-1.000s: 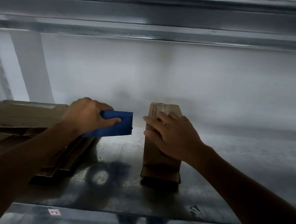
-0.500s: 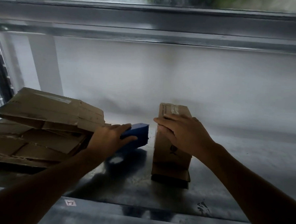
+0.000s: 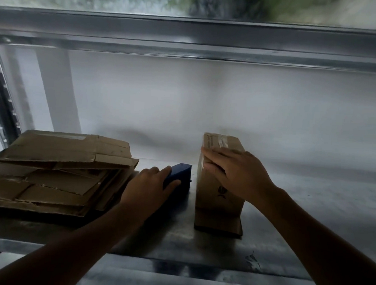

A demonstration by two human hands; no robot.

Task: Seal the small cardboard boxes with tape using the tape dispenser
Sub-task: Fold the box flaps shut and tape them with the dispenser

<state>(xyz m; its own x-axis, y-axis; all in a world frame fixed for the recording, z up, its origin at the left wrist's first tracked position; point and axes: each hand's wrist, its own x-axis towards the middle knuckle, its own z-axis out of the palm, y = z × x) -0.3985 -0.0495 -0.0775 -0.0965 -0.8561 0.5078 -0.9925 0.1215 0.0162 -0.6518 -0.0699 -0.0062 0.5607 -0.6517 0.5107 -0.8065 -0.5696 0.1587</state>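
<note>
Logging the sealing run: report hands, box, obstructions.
Left hand grips blue tape dispenser beside box. Right hand rests on upright box. Flattened cardboard stack left, apart.

I count one standing box (image 3: 214, 200); one blue tape dispenser (image 3: 180, 173); one pile of flattened cardboard (image 3: 57, 170); two hands: left hand (image 3: 149, 189), right hand (image 3: 237, 174).

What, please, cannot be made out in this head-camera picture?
Tape roll and cutter of the blue plastic tape dispenser: head view, covered by the left hand.
Print on the small brown cardboard box: head view, too small and dim, partly under the right hand.
Scene above the grey metal shelf beam: head view, blurred.
</note>
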